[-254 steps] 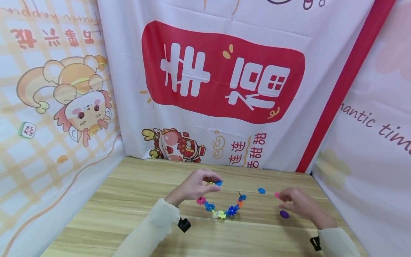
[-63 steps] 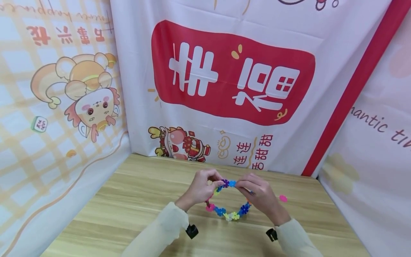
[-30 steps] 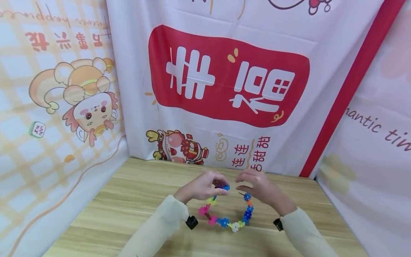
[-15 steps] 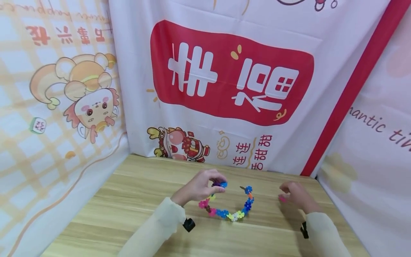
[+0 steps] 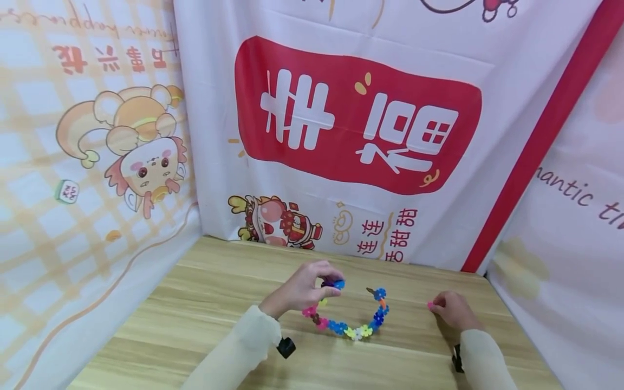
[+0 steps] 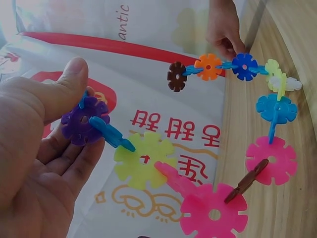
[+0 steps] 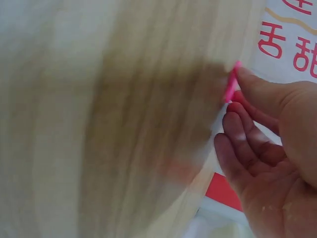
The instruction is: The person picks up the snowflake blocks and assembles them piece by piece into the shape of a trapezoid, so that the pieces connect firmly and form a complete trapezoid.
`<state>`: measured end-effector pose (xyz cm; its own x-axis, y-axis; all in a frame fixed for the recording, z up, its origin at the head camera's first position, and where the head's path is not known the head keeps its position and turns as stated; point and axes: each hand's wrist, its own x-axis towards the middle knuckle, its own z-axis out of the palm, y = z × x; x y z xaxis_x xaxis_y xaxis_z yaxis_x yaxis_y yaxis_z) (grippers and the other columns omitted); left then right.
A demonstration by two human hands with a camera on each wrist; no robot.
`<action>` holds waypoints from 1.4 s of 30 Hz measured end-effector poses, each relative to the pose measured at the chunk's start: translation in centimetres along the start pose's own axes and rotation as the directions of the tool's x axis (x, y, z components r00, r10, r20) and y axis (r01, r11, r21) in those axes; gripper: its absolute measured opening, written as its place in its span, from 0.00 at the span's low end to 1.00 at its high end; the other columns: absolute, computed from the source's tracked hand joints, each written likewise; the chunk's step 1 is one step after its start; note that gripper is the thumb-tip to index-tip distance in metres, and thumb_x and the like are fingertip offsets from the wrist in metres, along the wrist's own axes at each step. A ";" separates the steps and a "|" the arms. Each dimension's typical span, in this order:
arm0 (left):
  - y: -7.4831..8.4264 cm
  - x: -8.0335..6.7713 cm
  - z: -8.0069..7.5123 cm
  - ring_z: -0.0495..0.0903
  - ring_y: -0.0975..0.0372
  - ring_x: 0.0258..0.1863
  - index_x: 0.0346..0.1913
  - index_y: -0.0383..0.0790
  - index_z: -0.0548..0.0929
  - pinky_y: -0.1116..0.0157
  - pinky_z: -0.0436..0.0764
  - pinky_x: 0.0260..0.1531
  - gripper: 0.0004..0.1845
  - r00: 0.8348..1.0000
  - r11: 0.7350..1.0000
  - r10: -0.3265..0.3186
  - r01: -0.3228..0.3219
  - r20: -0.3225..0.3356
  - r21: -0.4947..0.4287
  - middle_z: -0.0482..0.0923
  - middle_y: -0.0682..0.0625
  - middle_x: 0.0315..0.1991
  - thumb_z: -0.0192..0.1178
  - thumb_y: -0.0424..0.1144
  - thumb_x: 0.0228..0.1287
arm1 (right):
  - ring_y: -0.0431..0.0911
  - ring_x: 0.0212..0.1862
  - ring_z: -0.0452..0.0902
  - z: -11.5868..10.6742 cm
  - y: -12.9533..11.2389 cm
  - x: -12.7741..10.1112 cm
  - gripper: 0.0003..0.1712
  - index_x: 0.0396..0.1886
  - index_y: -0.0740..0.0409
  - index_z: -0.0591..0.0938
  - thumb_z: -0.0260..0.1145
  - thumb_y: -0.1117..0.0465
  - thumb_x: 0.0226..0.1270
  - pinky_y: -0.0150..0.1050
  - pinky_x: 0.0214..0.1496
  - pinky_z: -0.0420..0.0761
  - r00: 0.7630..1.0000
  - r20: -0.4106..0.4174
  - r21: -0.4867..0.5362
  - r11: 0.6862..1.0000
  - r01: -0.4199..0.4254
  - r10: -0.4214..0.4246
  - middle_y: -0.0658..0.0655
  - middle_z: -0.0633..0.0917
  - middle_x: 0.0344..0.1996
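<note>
A curved chain of slotted plastic snowflake discs [image 5: 337, 327] in several colours hangs from my left hand [image 5: 298, 288]. Its held end, a purple disc [image 6: 85, 121] with a blue one beside it, lies between thumb and fingers in the left wrist view. The far end of the chain, a brown disc [image 6: 177, 77] slotted to a blue one, stands free, leaving a gap in the loop. Off to the right, my right hand [image 5: 454, 310] pinches a single pink snowflake disc [image 7: 232, 83] on edge between thumb and forefinger, close over the table.
The wood-grain table [image 5: 234, 346] runs back to a white printed cloth [image 5: 205, 162] hung along its far edge. More printed cloths stand at the left [image 5: 97, 162] and right sides. A black band [image 5: 286, 347] sits at my left wrist.
The loose blue and purple discs once at the right are gone from there; such discs now sit at the chain's left end. My right hand has left the chain and picked up the pink disc.
</note>
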<state>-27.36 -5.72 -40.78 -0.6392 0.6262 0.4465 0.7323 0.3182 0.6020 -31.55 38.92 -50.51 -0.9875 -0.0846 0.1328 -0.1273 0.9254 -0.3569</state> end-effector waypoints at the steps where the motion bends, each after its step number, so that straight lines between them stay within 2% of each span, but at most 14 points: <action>1: 0.0 0.0 0.0 0.77 0.72 0.40 0.51 0.53 0.81 0.73 0.81 0.38 0.16 1.000 1.000 -0.001 0.001 0.000 0.003 0.79 0.61 0.42 0.62 0.52 0.63 | 0.42 0.28 0.74 0.0 0.0 0.0 0.08 0.26 0.59 0.84 0.72 0.58 0.58 0.37 0.32 0.74 1.000 0.004 0.012 1.000 -0.010 0.010 0.51 0.83 0.22; 8: 0.0 0.0 0.3 0.77 0.72 0.41 0.51 0.54 0.81 0.73 0.81 0.41 0.15 1.000 1.000 -0.012 0.012 0.009 0.010 0.79 0.61 0.42 0.62 0.50 0.63 | 0.44 0.31 0.77 0.0 0.0 -0.1 0.11 0.32 0.62 0.83 0.73 0.58 0.58 0.40 0.34 0.77 0.998 0.031 0.031 0.998 -0.054 0.053 0.53 0.84 0.26; 14: -0.1 0.1 0.5 0.78 0.72 0.42 0.51 0.51 0.81 0.74 0.80 0.42 0.14 1.000 1.000 -0.004 0.004 0.007 0.011 0.78 0.61 0.42 0.63 0.48 0.63 | 0.43 0.30 0.73 -0.3 -0.4 -0.6 0.11 0.26 0.59 0.82 0.74 0.57 0.56 0.36 0.32 0.73 0.989 0.083 0.069 0.989 -0.128 0.122 0.51 0.82 0.24; 19: 0.0 0.0 0.5 0.78 0.72 0.43 0.51 0.52 0.81 0.74 0.80 0.43 0.14 1.000 1.000 -0.001 0.001 0.010 0.005 0.79 0.61 0.43 0.63 0.48 0.64 | 0.42 0.30 0.73 -0.7 -0.8 -1.2 0.11 0.27 0.59 0.82 0.74 0.58 0.57 0.35 0.32 0.73 0.989 0.107 0.075 0.991 -0.108 0.100 0.52 0.82 0.24; 27: 0.1 0.0 0.5 0.78 0.72 0.41 0.51 0.54 0.81 0.74 0.81 0.41 0.15 1.000 1.000 -0.014 0.013 0.019 0.010 0.79 0.61 0.43 0.61 0.51 0.64 | 0.42 0.29 0.72 -1.4 -0.9 -1.5 0.13 0.25 0.59 0.81 0.77 0.58 0.51 0.35 0.32 0.72 0.989 0.129 0.055 0.995 -0.080 0.072 0.51 0.81 0.23; 31: 0.1 0.2 0.8 0.77 0.72 0.41 0.52 0.55 0.81 0.74 0.81 0.40 0.15 1.000 1.000 -0.009 0.009 0.028 0.017 0.79 0.61 0.43 0.61 0.51 0.64 | 0.42 0.30 0.71 -1.3 -0.4 -1.5 0.15 0.26 0.58 0.79 0.78 0.57 0.49 0.35 0.32 0.71 0.984 0.147 0.073 0.991 -0.108 0.096 0.51 0.79 0.24; 33: 0.1 0.2 0.8 0.77 0.72 0.41 0.51 0.54 0.81 0.74 0.81 0.41 0.14 1.000 1.000 -0.007 0.006 0.027 0.012 0.79 0.61 0.42 0.61 0.51 0.65 | 0.42 0.30 0.72 -1.4 -0.4 -1.5 0.15 0.27 0.58 0.79 0.78 0.57 0.50 0.35 0.32 0.72 0.984 0.156 0.108 0.989 -0.105 0.088 0.51 0.80 0.25; 36: 0.0 0.3 0.9 0.78 0.72 0.41 0.51 0.54 0.81 0.75 0.81 0.42 0.14 1.000 1.000 -0.007 0.007 0.024 0.004 0.79 0.61 0.42 0.61 0.50 0.64 | 0.42 0.31 0.74 -2.0 -1.2 -1.1 0.10 0.30 0.57 0.80 0.74 0.60 0.55 0.34 0.33 0.75 0.988 0.151 0.187 0.981 -0.056 0.027 0.51 0.82 0.27; 39: 0.0 0.4 0.9 0.78 0.72 0.42 0.51 0.53 0.81 0.75 0.81 0.43 0.14 1.000 1.000 -0.011 0.011 0.018 0.002 0.79 0.61 0.42 0.61 0.49 0.64 | 0.41 0.33 0.78 -2.9 -2.8 -0.5 0.05 0.34 0.56 0.83 0.70 0.61 0.61 0.33 0.34 0.79 0.991 0.131 0.250 0.968 0.009 -0.043 0.51 0.85 0.30; 42: 0.0 0.6 1.1 0.78 0.72 0.42 0.51 0.51 0.81 0.75 0.81 0.43 0.14 1.000 1.000 -0.012 0.012 0.010 -0.005 0.79 0.60 0.42 0.62 0.48 0.64 | 0.42 0.35 0.80 -4.1 -4.6 -0.2 0.06 0.37 0.53 0.83 0.69 0.58 0.63 0.34 0.36 0.81 0.991 0.109 0.287 0.957 0.038 -0.072 0.50 0.86 0.32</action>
<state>-27.45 -4.55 -41.22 -0.6455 0.6297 0.4322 0.7234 0.3224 0.6106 -30.40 36.15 -45.06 -0.9800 -0.1907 0.0562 -0.1857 0.7767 -0.6019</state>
